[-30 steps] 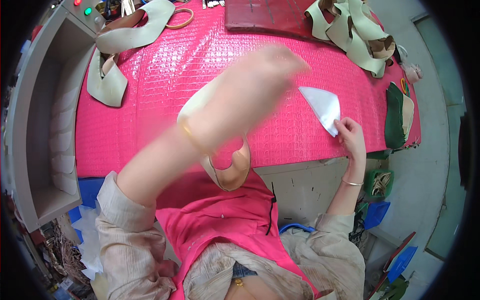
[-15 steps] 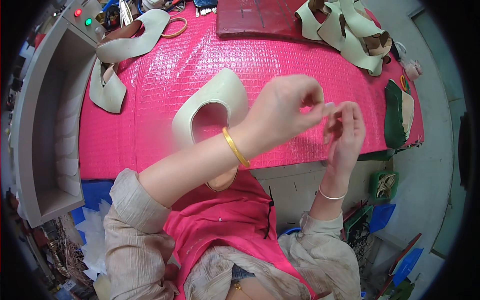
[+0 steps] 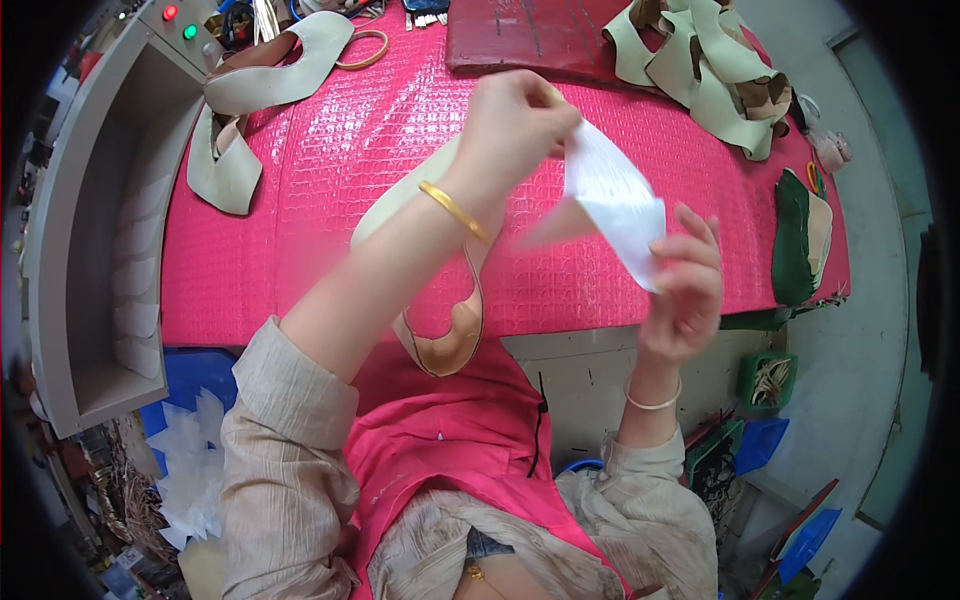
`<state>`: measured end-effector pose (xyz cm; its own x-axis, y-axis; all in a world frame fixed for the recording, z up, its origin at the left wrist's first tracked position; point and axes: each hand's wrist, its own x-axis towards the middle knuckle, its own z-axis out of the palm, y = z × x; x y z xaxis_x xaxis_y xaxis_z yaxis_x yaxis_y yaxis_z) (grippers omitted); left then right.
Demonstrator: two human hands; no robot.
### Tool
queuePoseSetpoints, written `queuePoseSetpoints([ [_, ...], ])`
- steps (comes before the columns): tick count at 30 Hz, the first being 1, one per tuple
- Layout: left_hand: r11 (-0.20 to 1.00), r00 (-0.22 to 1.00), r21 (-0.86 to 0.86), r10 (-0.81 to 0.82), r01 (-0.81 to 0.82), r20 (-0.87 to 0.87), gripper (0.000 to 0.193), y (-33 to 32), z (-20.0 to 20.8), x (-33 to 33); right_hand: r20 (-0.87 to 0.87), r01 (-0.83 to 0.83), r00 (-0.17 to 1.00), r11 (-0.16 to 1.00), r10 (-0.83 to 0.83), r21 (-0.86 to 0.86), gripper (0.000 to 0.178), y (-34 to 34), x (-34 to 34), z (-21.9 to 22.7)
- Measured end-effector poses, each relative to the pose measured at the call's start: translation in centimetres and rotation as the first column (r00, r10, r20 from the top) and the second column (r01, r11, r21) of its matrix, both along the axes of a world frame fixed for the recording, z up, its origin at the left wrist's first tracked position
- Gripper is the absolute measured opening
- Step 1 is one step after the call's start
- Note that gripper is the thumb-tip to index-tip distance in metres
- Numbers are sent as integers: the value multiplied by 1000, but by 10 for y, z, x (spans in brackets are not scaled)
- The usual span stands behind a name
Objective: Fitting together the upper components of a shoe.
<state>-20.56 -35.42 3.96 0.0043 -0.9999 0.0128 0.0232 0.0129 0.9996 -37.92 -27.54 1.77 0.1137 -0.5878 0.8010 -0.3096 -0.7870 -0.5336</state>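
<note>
"Fingers of the left hand [image 3: 512,122]: wide or narrow?"

"Narrow, pinching the upper corner of one white sheet [image 3: 615,195], held above the pink table cover [image 3: 310,190]."

"And the right hand [image 3: 686,295]?"

"Loosely curled, its fingertips at the sheet's lower end; whether they grip, I cannot tell. One blurred flap [image 3: 560,222] shows to the left, perhaps part of the same piece."

"Bangles?"

"Two: one gold bangle [image 3: 453,208] on the left, one pale bangle [image 3: 654,406] on the right."

"Under the left forearm [image 3: 360,290]?"

"One pale curved cutout [image 3: 397,203], partly hidden."

"Farther off?"

"One tan ring [image 3: 384,46], one dark red slab [image 3: 530,40], plus heaped pale pieces [image 3: 705,70], too overlapped to count."
</note>
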Motion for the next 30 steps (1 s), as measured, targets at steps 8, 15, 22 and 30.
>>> queuePoseSetpoints([
  [8, 949, 901, 78, 314, -305, -300, 21, -34, -4, 73, 574, -178, 814, 978, 85, 108, 5, 4, -83, -4],
  [15, 982, 919, -3, 177, -190, -352, 17, -20, 13, 72, -629, 420, 764, 851, -143, 316, 25, -131, -142, -73],
  [22, 875, 960, -438, 92, -204, -263, 5, 12, 26, 63, -630, 594, 683, 783, -368, 186, 18, -134, -71, -43],
  [30, 849, 943, -443, 173, -290, -285, 5, 13, 19, 54, -435, 394, 863, 882, -257, 260, 32, -118, -38, -10],
])
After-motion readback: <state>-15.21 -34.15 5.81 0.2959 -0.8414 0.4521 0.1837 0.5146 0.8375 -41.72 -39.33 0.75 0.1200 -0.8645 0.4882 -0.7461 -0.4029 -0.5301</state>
